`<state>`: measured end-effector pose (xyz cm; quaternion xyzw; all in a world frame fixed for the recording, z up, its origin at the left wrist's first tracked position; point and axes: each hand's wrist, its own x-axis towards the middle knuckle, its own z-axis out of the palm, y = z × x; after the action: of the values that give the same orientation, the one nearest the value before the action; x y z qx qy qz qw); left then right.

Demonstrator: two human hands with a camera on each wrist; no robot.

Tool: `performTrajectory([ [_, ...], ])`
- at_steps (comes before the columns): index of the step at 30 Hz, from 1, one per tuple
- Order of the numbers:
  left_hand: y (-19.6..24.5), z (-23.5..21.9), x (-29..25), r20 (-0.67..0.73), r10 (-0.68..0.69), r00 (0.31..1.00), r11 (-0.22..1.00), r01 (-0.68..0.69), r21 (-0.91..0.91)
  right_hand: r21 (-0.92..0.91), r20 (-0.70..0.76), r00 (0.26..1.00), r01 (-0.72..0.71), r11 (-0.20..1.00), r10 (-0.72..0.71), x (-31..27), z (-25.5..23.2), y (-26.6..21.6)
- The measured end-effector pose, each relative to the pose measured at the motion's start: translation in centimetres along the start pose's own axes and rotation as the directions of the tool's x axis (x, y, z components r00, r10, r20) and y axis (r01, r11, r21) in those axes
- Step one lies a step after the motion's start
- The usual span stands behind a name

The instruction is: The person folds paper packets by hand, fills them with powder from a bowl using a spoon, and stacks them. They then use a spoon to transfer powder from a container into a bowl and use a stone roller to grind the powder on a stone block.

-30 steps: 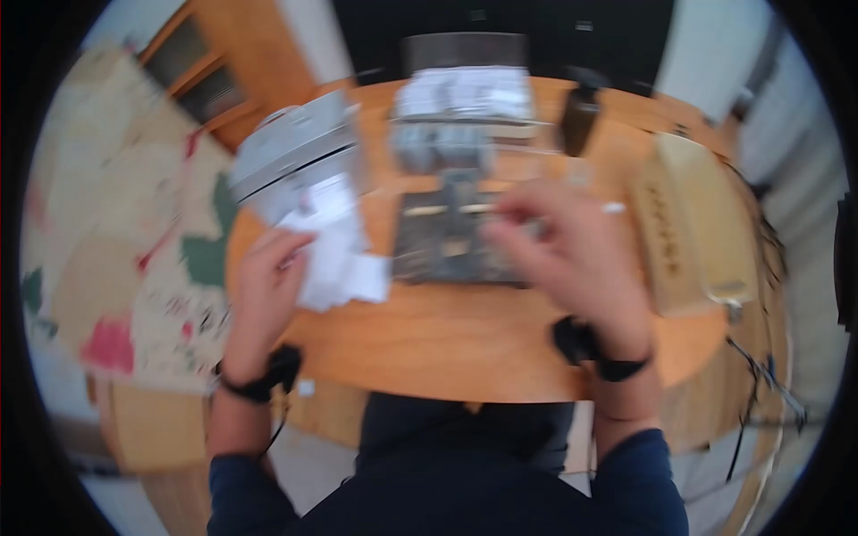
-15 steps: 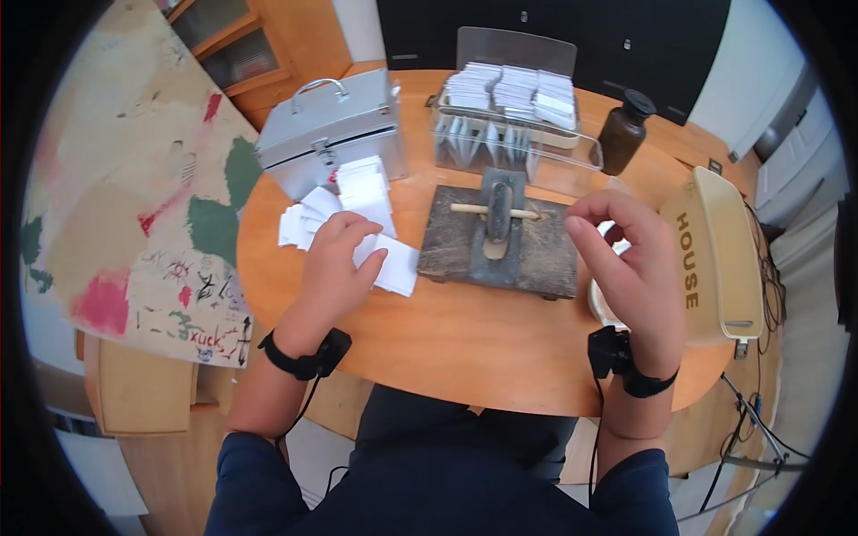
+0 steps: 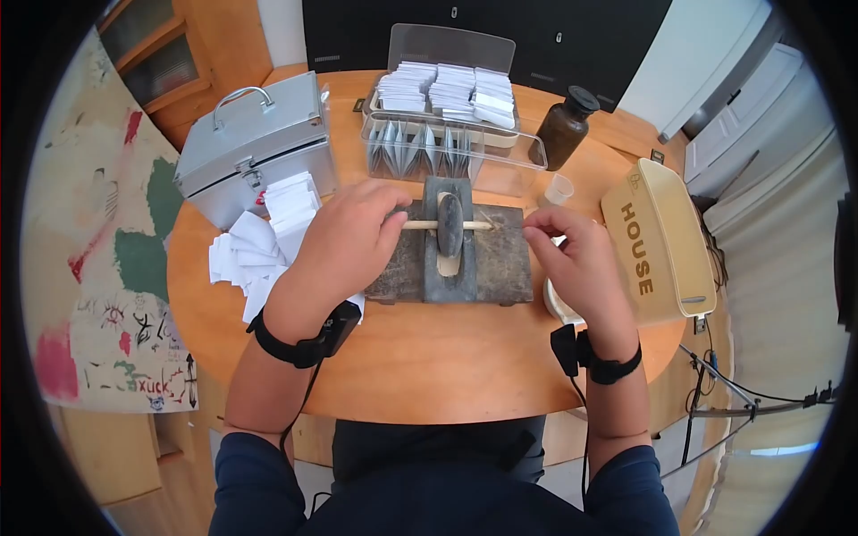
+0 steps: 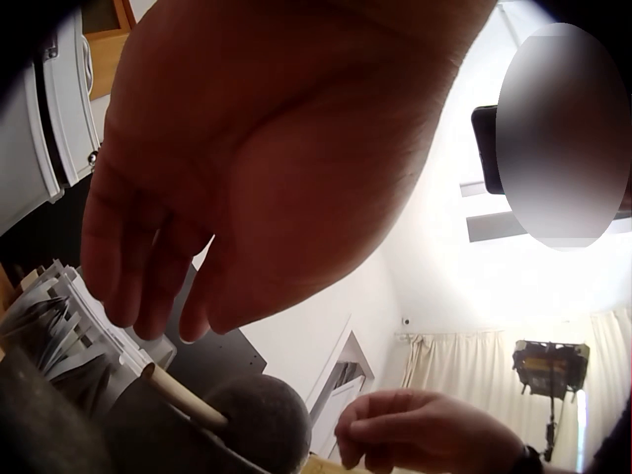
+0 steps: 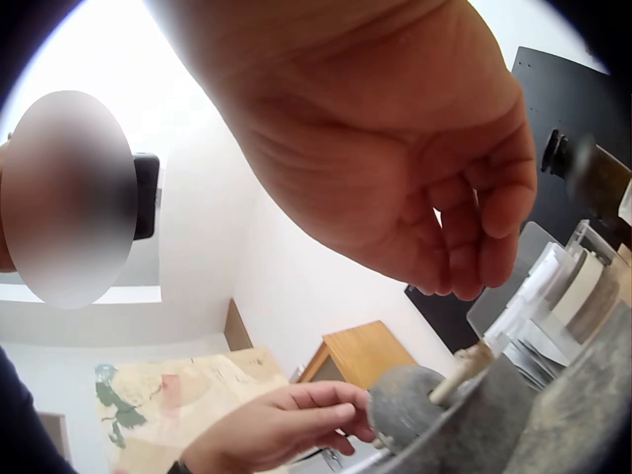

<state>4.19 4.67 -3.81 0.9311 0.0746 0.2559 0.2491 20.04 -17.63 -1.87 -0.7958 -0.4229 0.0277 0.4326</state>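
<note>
A grey boat-shaped herb grinder (image 3: 451, 284) lies across a dark wooden board (image 3: 384, 275) at the middle of the table. Its round wheel (image 3: 450, 226) stands upright in the trough, with a pale wooden axle (image 3: 418, 225) through it. My left hand (image 3: 349, 237) hovers at the axle's left end, fingers loosely bent. In the left wrist view that hand hangs above the axle (image 4: 183, 397) with nothing in it. Off the axle's right end, my right hand (image 3: 576, 259) is held with fingers softly curled. The right wrist view shows no object in its palm (image 5: 425, 188).
White paper packets (image 3: 255, 246) pile up left, before a silver case (image 3: 255, 152). A clear box (image 3: 380, 161) of packets stands behind the board. Right are a brown bottle (image 3: 566, 129), a small cup (image 3: 559, 188), a cream HOUSE bin (image 3: 639, 237) and a white dish (image 3: 559, 304), partly hidden.
My left hand has moved from over the papers to the axle's left end. The right hand has gone from over the board to beside it. The head view has shifted.
</note>
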Motion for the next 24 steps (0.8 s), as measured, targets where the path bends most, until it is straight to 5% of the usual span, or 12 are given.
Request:
performTrajectory([
  [4, -0.3, -0.3, 0.8, 0.065, 0.007, 0.998, 0.995, 0.000, -0.104, -0.007, 0.047, 0.999, -0.010, 1.000, 0.010, 1.0, 2.4, 2.5],
  [6, 0.2, -0.9, 1.0, 0.247, -0.074, 0.966, 0.993, 0.095, -0.076, 0.014, 0.051, 0.998, 0.032, 0.999, -0.033, 1.4, 3.0, 2.3],
  [9, -0.5, 0.1, 1.0, 0.267, -0.048, 0.963, 0.998, 0.057, -0.027, -0.028, 0.145, 0.988, 0.053, 0.998, -0.048, 1.5, 3.2, 1.6],
  [19, -0.8, 1.5, 0.2, 0.203, 0.029, 0.979, 0.999, -0.023, -0.033, -0.077, 0.198, 0.980, 0.004, 0.997, 0.011, 0.8, 2.8, 1.1],
  [24, -1.5, 3.1, 1.3, 0.093, -0.161, 0.983, 0.987, 0.163, -0.012, -0.091, 0.153, 0.988, -0.016, 0.996, 0.030, 2.9, 3.5, 1.8],
])
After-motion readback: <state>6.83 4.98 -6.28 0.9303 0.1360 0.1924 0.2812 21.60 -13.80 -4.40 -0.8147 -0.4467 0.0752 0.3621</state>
